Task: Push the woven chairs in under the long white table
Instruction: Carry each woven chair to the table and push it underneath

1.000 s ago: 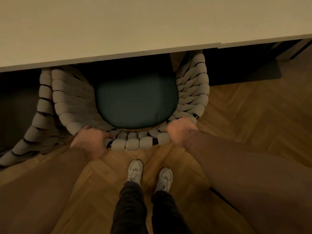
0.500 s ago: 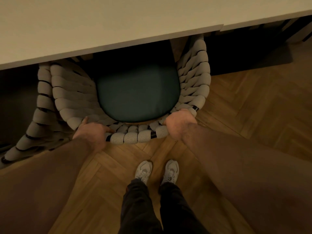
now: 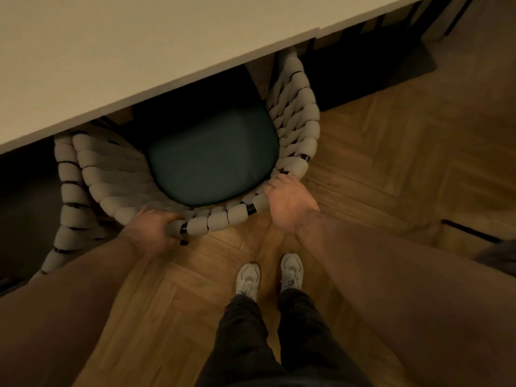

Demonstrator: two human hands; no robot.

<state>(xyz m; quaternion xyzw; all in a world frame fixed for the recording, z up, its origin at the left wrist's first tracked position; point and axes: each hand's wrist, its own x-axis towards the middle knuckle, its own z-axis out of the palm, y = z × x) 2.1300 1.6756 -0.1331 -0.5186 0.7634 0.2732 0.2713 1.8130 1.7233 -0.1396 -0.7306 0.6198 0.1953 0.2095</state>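
A woven chair (image 3: 296,113) of thick pale rope on a black frame stands below me, its dark green seat cushion (image 3: 212,155) partly under the long white table (image 3: 139,51). My left hand (image 3: 150,230) grips the back rim at its left part, thumb over the top. My right hand (image 3: 290,202) grips the same rim at its right part, fingers curled over the rope. The front of the chair is hidden beneath the tabletop.
Herringbone wood floor (image 3: 391,163) lies all around. My feet in pale trainers (image 3: 268,275) stand just behind the chair. A thin black bar (image 3: 469,233) crosses the floor at the right. It is dark under the table.
The chair has slid further under the table, with both hands still gripping its back rim. The view has swung, so the table edge now runs diagonally.
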